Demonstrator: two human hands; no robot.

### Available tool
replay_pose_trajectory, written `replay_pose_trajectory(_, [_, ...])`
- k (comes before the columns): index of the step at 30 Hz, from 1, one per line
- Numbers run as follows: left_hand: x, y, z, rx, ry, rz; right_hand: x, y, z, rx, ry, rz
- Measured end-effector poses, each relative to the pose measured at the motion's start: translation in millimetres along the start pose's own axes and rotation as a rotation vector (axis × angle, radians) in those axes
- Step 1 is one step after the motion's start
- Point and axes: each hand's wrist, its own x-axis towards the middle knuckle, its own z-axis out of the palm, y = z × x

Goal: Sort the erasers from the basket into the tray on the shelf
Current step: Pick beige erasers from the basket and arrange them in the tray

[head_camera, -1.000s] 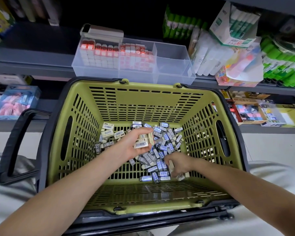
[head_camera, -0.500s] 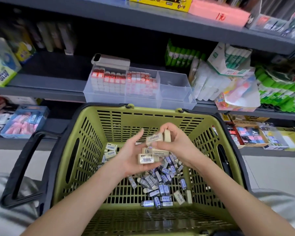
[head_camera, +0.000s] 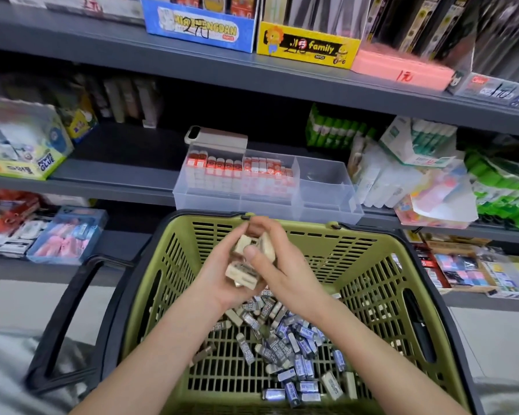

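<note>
A green basket with black handles sits before me, and a heap of blue-sleeved erasers lies on its floor. My left hand and right hand are cupped together above the basket's far rim, both gripping a bunch of cream erasers. A clear plastic tray stands on the shelf just beyond. Red-and-white erasers fill its left compartments, while its right compartment holds nothing.
A beige case lies behind the tray. Green glue sticks and white packets crowd the shelf to the right. Boxes stand on the shelf above, and blue and red packs fill the lower shelf at left.
Both hands lifted out of the heap with cream erasers, came together and rose toward the basket's far rim. My view tilted upward to show more shelving.
</note>
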Motion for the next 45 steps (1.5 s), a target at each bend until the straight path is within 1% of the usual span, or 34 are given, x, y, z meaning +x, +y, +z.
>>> replay_pose_trajectory(2, [-1,2,5,-0.029,0.003,0.004,3,-1,-1,0.030,0.047,-0.001])
replay_pose_trajectory(5, [-3,5,14,-0.057,-0.033,0.007,12,-8,-5,0.186,0.137,0.024])
replay_pose_trajectory(7, [-5,6,20,-0.135,-0.065,-0.053,20,-14,-8,0.305,0.194,0.048])
replay_pose_trajectory(9, [-5,8,27,-0.197,-0.108,-0.116,26,-16,-11,0.352,0.226,0.088])
replay_pose_trajectory(11, [-5,11,31,-0.213,-0.141,-0.134,31,-17,-17,0.380,0.190,0.147])
replay_pose_trajectory(14, [-3,16,34,-0.193,-0.191,-0.135,33,-15,-28,0.474,0.073,0.204])
replay_pose_trajectory(18, [2,19,40,-0.133,-0.195,-0.134,31,-10,-39,0.531,0.006,0.247])
replay_pose_trajectory(20, [6,19,42,-0.111,-0.164,-0.120,30,-8,-45,0.499,-0.004,0.243])
replay_pose_trajectory(23, [10,16,47,-0.122,-0.113,-0.096,28,-6,-52,0.382,0.045,0.203])
replay_pose_trajectory(25, [12,16,51,-0.107,-0.086,-0.054,27,-2,-59,0.286,0.103,0.165])
replay_pose_trajectory(27, [12,19,58,-0.057,-0.071,-0.017,28,2,-69,0.234,0.204,0.153])
replay_pose_trajectory(29, [12,24,66,-0.013,-0.051,0.013,32,7,-85,0.256,0.296,0.165])
replay_pose_trajectory(31, [14,30,73,0.010,-0.034,0.045,42,14,-104,0.190,0.354,0.186])
replay_pose_trajectory(33, [16,36,79,0.020,-0.035,0.073,56,25,-121,0.079,0.373,0.225])
replay_pose_trajectory(36, [20,45,84,0.021,-0.030,0.096,85,43,-137,0.013,0.404,0.250])
replay_pose_trajectory(38, [21,50,86,0.004,-0.022,0.109,107,57,-145,-0.124,0.391,0.262])
replay_pose_trajectory(40, [23,53,87,0.001,-0.007,0.127,127,70,-148,-0.313,0.329,0.291])
replay_pose_trajectory(41, [24,55,87,0.002,0.001,0.131,135,76,-147,-0.365,0.296,0.304])
replay_pose_trajectory(45, [28,61,87,-0.004,0.028,0.132,153,86,-142,-0.384,0.116,0.339])
